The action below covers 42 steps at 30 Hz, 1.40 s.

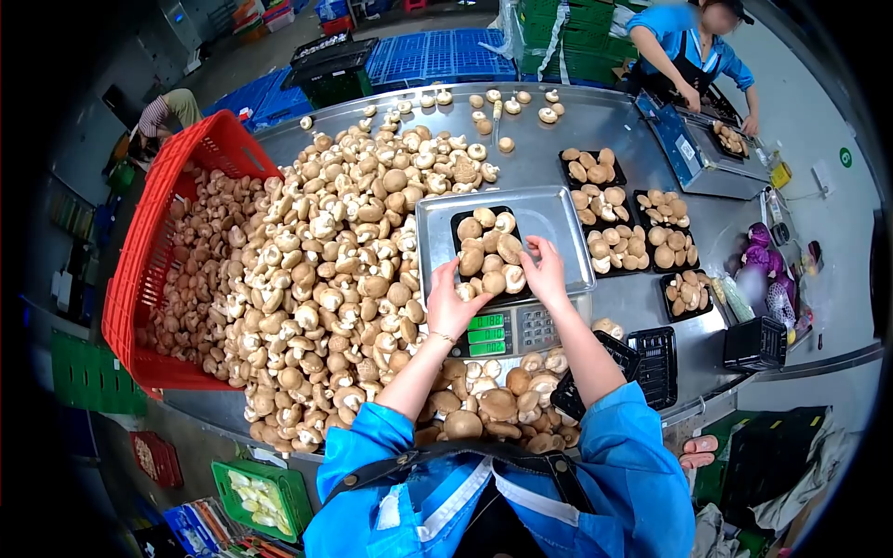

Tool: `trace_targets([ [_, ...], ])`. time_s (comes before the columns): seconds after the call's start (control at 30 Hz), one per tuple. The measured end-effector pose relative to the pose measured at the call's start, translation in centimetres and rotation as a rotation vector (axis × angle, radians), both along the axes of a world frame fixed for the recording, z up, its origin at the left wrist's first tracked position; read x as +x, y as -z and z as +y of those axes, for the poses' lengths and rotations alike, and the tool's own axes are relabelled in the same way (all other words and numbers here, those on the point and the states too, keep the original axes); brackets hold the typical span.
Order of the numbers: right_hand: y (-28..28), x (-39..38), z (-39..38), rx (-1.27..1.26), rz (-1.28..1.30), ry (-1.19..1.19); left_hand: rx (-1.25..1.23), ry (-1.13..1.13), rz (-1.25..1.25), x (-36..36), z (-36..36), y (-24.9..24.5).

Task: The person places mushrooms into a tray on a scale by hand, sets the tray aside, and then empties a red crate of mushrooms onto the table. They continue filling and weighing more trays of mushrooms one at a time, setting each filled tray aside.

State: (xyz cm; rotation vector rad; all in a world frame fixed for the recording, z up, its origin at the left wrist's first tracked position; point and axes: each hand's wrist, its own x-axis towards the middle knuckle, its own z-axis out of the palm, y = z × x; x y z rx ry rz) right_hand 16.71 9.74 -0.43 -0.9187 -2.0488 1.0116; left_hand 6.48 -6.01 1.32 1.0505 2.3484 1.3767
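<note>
A black tray point(514, 226) of brown mushrooms point(471, 260) rests on the metal pan point(578, 244) of a digital scale. Over the tray's near left edge lies my left hand point(451, 302), thumb and fingers apart, close against the mushrooms. On the opposite side my right hand point(544, 270) has its fingertips at the tray's right edge, beside a mushroom; it is open too. Neither hand visibly grips anything. Below the pan, the scale's display point(486, 335) glows green with digits, partly beside my left wrist.
A large mushroom heap point(344, 232) spills from a tipped red crate point(126, 298) on the left. Filled trays point(617, 248) stand to the right, with empty black trays point(657, 358) nearer me. A co-worker point(693, 51) handles a tray on another scale point(702, 153).
</note>
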Motion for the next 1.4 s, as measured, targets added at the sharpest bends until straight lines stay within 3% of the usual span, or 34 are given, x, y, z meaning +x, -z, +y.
trace_targets([
  [0.07,0.6,-0.3,0.0,-0.072,0.013,-0.015,-0.098,-0.065,0.071,0.1,0.6,-1.0],
  [0.23,1.2,0.0,-0.1,-0.023,-0.052,-0.094,-0.034,-0.182,0.168,-1.0,1.7,-0.2],
  [0.37,1.6,0.3,0.7,-0.147,-0.048,-0.074,-0.062,-0.092,0.156,-1.1,0.9,1.2],
  [0.4,2.6,0.0,1.4,-0.142,-0.04,-0.068,-0.05,-0.108,0.102,-1.2,0.6,1.4],
  [0.47,4.7,-0.5,3.0,-0.3,0.017,0.009,0.064,-0.111,-0.286,-2.4,0.7,3.4],
  [0.5,3.6,-0.7,3.3,-0.256,-0.158,0.004,0.072,-0.101,-0.342,-3.0,1.0,4.7],
  [0.53,3.3,-1.0,3.8,-0.258,-0.151,0.014,0.065,-0.1,-0.426,-3.3,1.5,5.0],
  [0.63,2.5,-1.3,5.1,-0.795,-0.163,-0.199,0.055,0.067,-0.757,-4.6,2.3,3.9],
  [0.77,2.0,0.5,5.2,-0.887,-0.156,-0.263,-0.024,0.077,-0.654,-4.0,2.4,2.2],
  [0.9,0.1,5.4,4.5,-1.021,0.024,-0.273,-0.011,0.295,-0.727,-3.4,3.3,0.3],
  [1.13,-1.4,16.9,3.7,-1.089,0.418,-0.067,0.088,0.507,-0.998,2.4,5.6,-3.6],
  [1.3,0.5,27.2,4.8,-0.967,0.578,0.234,0.079,0.54,-1.026,6.4,5.4,-1.6],
  [1.4,1.6,33.8,5.7,-0.866,0.617,0.532,0.108,0.541,-1.08,8.6,4.1,-1.5],
])
